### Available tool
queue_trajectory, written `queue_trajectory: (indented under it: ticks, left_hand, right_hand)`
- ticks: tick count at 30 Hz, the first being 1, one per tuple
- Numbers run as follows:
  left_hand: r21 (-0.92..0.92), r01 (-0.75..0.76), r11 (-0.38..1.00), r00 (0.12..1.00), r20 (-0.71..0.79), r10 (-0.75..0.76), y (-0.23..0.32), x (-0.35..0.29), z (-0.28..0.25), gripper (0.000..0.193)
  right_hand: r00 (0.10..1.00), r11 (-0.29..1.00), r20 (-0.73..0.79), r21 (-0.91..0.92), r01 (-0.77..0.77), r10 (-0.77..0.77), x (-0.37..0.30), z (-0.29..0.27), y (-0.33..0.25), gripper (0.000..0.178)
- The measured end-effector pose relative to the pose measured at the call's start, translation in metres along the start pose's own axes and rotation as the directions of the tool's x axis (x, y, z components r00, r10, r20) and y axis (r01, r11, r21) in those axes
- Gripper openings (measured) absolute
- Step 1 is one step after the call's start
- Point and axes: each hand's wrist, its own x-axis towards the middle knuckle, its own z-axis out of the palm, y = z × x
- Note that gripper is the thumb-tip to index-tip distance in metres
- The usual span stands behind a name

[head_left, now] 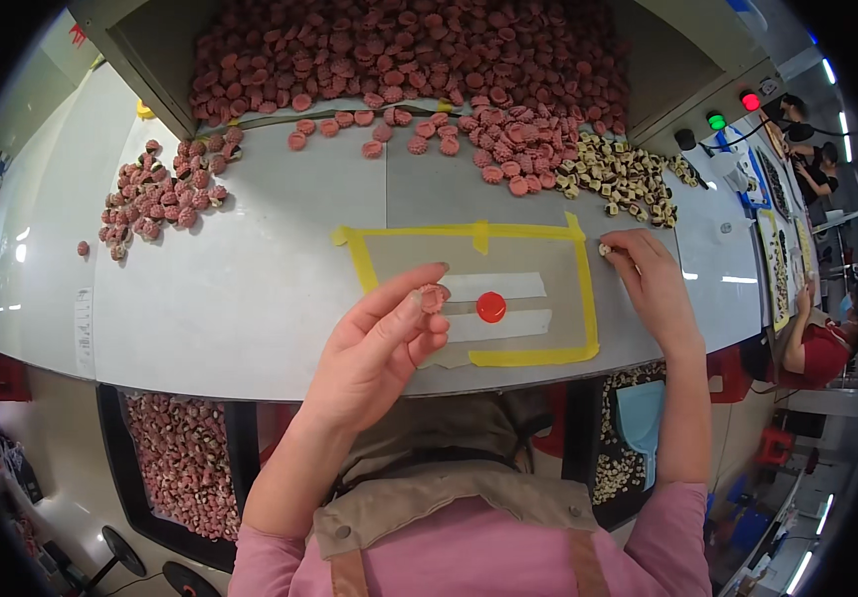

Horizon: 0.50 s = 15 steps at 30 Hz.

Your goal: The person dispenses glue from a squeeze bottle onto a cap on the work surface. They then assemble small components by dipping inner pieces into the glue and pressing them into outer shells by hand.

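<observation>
My left hand (374, 333) pinches a pink bumpy shell (434, 298) between thumb and fingers, its hollow side partly showing. It hovers over the left part of a yellow-taped rectangle (590, 298) on the table. Inside that rectangle lies a round red disc (490, 307) between two white strips (498, 287). Right of the tape, my right hand (651, 284) has a small cream-coloured piece (605, 249) at its fingertips. Just beyond this hand is a pile of small cream-and-dark pieces (628, 179). Loose pink shells (513, 144) are heaped left of that pile.
An open-fronted metal housing (687, 75) at the back holds a large mass of pink shells (409, 50). Filled pink pieces (165, 194) lie at the left. Below the table edge are a bin of pink pieces (180, 458) and a blue dustpan (640, 418). Other people work far right.
</observation>
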Motion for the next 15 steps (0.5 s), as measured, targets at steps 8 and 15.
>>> queue_trajectory:
  ticks: [8,15]
  left_hand:
    - [0.158,-0.092,0.983,0.994,-0.041,0.1,-0.006,-0.002,0.005,0.035]
    - [0.203,-0.16,0.966,0.986,-0.01,0.165,-0.013,-0.001,0.004,0.034]
  right_hand:
    - [0.981,0.972,-0.018,0.136,0.192,-0.191,-0.002,0.005,-0.07,0.019]
    - [0.896,0.898,0.052,0.023,0.44,-0.44,0.003,0.035,-0.085,0.023]
